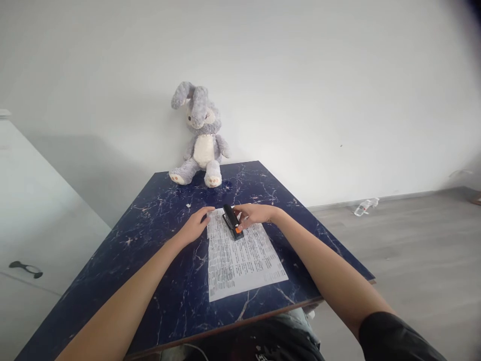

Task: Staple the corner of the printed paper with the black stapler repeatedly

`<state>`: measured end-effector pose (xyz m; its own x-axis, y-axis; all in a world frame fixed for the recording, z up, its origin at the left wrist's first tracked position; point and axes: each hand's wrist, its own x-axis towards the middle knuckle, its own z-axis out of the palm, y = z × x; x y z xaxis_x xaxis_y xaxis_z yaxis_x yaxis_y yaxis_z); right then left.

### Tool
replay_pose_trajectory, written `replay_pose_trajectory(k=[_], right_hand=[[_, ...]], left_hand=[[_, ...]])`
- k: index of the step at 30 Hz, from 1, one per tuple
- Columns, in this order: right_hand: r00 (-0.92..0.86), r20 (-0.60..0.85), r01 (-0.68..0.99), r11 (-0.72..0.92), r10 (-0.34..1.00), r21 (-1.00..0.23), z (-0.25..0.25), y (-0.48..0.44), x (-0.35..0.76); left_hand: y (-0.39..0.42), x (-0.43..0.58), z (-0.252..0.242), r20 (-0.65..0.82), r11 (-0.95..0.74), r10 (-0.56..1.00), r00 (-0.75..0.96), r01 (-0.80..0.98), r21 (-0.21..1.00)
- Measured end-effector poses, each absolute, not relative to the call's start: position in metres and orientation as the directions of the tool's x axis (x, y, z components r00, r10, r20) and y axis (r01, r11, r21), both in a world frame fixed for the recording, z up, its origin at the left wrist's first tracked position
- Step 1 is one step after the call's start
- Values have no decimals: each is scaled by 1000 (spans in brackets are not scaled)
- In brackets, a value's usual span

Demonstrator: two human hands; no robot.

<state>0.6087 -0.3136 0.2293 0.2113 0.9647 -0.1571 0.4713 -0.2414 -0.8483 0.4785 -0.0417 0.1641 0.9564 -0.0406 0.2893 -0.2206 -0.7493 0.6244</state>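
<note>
A printed sheet of paper [248, 273] lies on the dark blue marbled table in front of me, covered in lines of text too blurred to read. On its upper part stands a black stapler [229, 215] with an orange piece at its near end. My right hand [255, 214] grips the stapler from the right, thumb by the orange piece. At the paper's upper left edge rests my left hand [194, 225], its thumb and fingers apart and touching the sheet's margin. Whether more sheets lie underneath, I cannot tell.
A grey plush rabbit [205, 145] sits at the table's far edge against the wall. A small white scrap [188, 205] lies left of the paper. To the left stands a white cabinet [45, 215] with a dark handle. A clear plastic item [365, 206] lies on the floor.
</note>
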Motion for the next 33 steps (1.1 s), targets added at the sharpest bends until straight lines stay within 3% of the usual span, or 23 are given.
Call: replay_pose_trajectory(k=[9,17,21,24,26,28,33], right_hand=[[360,-166,449,-326,918,-832,218,-301,600],[339,-147,542,-320,929,-777,223,-293,586],[614,54,656,-471,787,-590,209,-273,564],[610,212,724,-429,764,-540,200,-265,552],[544,313,782,-336,779,-525,197,-264,550],[472,420,859,-296,775,-418,195,-266,552],[193,571,937,-323,798,134,196,-270,560]], left_hand=[[-38,491,155,232,-400,207,950,-135,907],[-37,497,149,188,-346,210,959,-107,932],[-36,496,150,220,-429,171,961,-128,894],[-35,495,150,263,-478,171,950,-153,865],[-35,495,150,256,-420,188,948,-157,894],[-37,494,150,239,-296,230,943,-166,941],[-47,488,161,152,199,323,934,-224,954]])
